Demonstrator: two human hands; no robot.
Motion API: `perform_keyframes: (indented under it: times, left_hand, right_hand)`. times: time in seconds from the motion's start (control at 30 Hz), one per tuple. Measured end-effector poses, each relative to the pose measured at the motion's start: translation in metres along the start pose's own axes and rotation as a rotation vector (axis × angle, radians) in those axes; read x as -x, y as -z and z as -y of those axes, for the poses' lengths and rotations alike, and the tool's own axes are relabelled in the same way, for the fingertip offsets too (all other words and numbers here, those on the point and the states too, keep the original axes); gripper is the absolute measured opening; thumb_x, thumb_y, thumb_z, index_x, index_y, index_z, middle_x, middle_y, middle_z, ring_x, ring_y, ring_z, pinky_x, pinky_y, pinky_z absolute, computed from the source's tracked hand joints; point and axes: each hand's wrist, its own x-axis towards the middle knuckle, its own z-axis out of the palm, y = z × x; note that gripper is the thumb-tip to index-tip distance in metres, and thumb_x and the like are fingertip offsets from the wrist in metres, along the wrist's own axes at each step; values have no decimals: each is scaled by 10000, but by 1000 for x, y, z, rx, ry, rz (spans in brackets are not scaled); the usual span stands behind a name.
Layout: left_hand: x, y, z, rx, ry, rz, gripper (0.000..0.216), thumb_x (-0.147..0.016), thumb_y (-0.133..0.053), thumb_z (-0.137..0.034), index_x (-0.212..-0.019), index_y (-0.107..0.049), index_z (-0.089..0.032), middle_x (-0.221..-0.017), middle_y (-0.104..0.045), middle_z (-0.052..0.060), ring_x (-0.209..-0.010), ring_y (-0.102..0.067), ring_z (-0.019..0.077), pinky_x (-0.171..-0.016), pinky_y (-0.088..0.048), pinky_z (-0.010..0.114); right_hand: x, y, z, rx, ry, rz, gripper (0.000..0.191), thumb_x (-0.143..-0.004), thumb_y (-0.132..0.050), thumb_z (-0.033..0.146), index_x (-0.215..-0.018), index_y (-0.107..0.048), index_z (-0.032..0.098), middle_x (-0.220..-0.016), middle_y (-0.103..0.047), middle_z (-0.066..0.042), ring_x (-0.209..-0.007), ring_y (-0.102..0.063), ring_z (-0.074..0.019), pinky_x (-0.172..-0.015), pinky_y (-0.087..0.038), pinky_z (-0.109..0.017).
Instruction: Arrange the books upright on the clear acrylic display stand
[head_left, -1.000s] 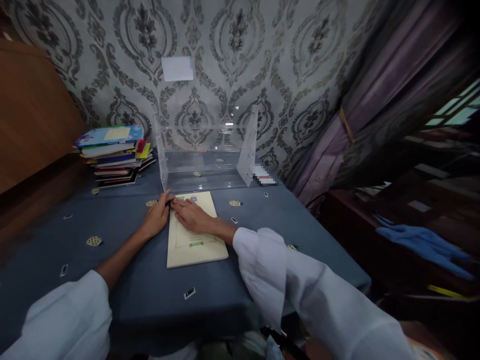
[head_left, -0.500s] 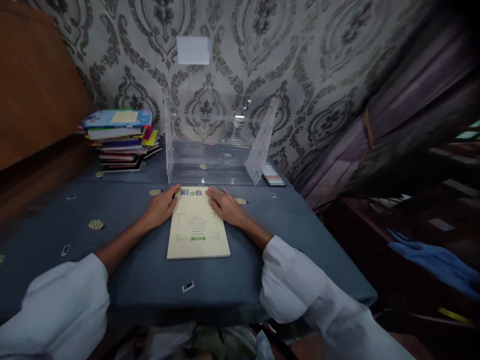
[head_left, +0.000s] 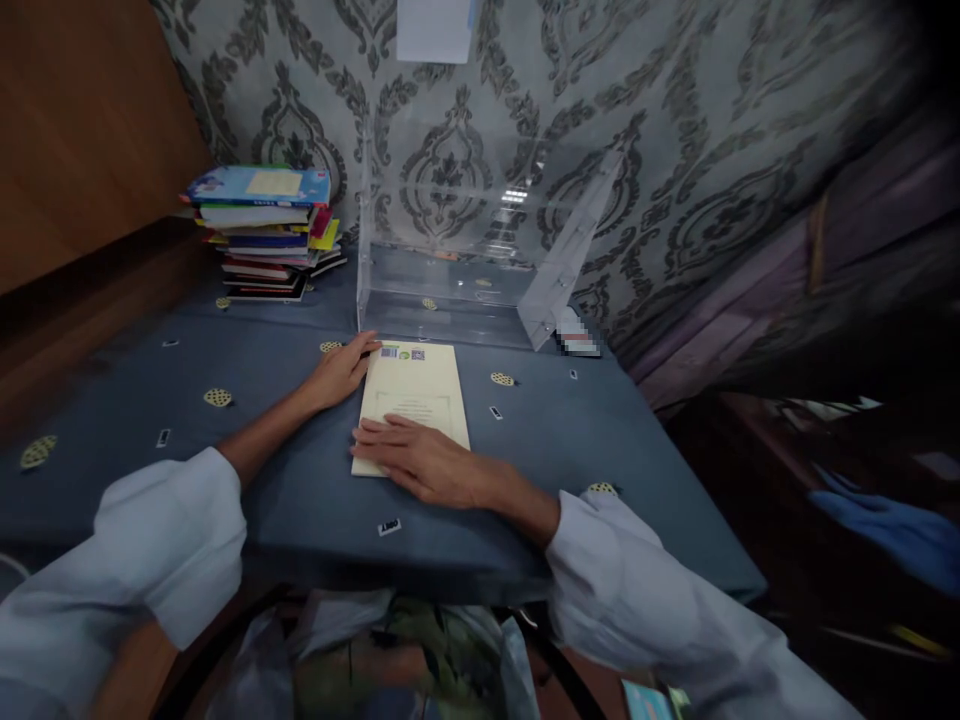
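Observation:
A cream-coloured book (head_left: 439, 375) with a printed green-framed text block lies flat on the dark blue tablecloth. Small coloured labels and a square code run along its far edge. My left hand (head_left: 341, 372) rests at the book's far left corner, fingers stretched out and touching its edge. Across the near part of the cover lies my right hand (head_left: 416, 458), flat with its fingers extended to the left. It hides part of the printed text. Just beyond the book stands a clear acrylic rack (head_left: 465, 325).
A stack of books (head_left: 262, 235) stands at the back left beside a brown wooden panel (head_left: 90, 130). Patterned wallpaper lies behind the rack. A curtain (head_left: 757, 290) hangs on the right, and a blue cloth-like item (head_left: 885, 525) lies beyond the table's right edge.
My right hand has moved from the book's far right corner to its near part. My left hand stays at the far left corner. The camera view has shifted.

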Motion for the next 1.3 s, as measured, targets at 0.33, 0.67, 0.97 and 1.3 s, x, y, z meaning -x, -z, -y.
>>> perform_keyframes:
  times: [0.33, 0.67, 0.97, 1.3]
  left_hand:
    - [0, -4, -4, -108, 48, -23, 472, -966, -425, -221, -1433, -472, -169, -1389, -660, 104, -1304, -606, 270, -1106, -455, 446]
    - [-2, 1, -20, -204, 69, -28, 410, -963, -422, -191, -1353, -545, -163, -1349, -685, 112, -1192, -680, 283, -1025, -510, 417]
    - [-3, 0, -21, -245, 90, 10, 447, -966, -407, -239, -1393, -504, -149, -1380, -662, 120, -1194, -679, 288, -1036, -503, 428]
    - [0, -3, -18, -278, 72, -6, 487, -973, -380, -273, -1437, -472, -157, -1384, -663, 104, -1215, -662, 297, -1024, -516, 440]
  right_hand:
    - [69, -1, 7, -114, -319, -215, 474, -1076, -394, 296, -1549, -414, 273, -1572, -486, -73, -1509, -359, -189, -1270, -262, -514]
    - [73, -6, -3, -122, -382, -297, 493, -1086, -341, 370, -1542, -428, 204, -1549, -507, -111, -1493, -394, -225, -1271, -225, -555]
    - [51, 25, -93, -75, -444, -270, 513, -1073, -329, 422, -1518, -468, 208, -1555, -502, -101, -1495, -389, -250, -1269, -219, -550]
    - [35, 34, -143, -27, -436, -298, 505, -1061, -356, 357, -1525, -452, 182, -1576, -467, -119, -1520, -337, -257, -1260, -228, -562]
